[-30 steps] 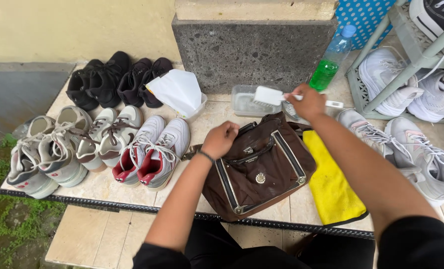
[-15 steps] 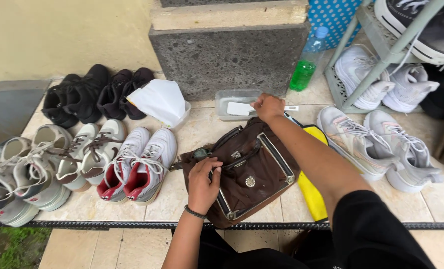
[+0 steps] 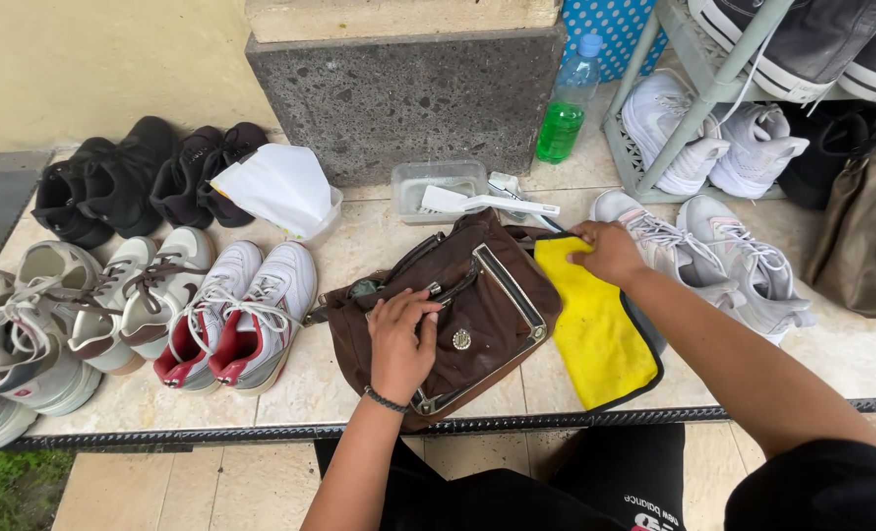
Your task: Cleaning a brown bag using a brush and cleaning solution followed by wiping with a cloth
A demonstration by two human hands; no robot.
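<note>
**Holding a brown bag flat while reaching for a yellow cloth**

Pressing down on the brown leather bag (image 3: 457, 315), the left hand (image 3: 401, 339) is lying palm-down with its fingers curled over the bag's top strap, pinning it rather than pinching anything. The bag is lying on its side on the tiled ledge (image 3: 339, 383), its metal-trimmed flap facing up, between the red-and-white sneakers (image 3: 236, 315) and the yellow cloth (image 3: 600, 334). The right hand (image 3: 610, 251) is resting on the far corner of that cloth, fingers folded over its edge; whether they are actually gripping the fabric I cannot tell.

Behind the bag a clear plastic tub (image 3: 438, 187) is holding a white brush (image 3: 487, 204), with a bottle of green liquid (image 3: 568, 103) standing further back beside the stone pillar. A pair of pale grey sneakers (image 3: 713, 256) is lying just beside the right wrist.

As for risks, the near end of the bag is hanging close to the ledge's front edge, so a sideways tug on it could be sending it off the step. Pulling the cloth sharply could be dragging it under the bag's flap, since the two are touching. A careless sweep backward could also be knocking the brush out of the tub or tipping the bottle.
</note>
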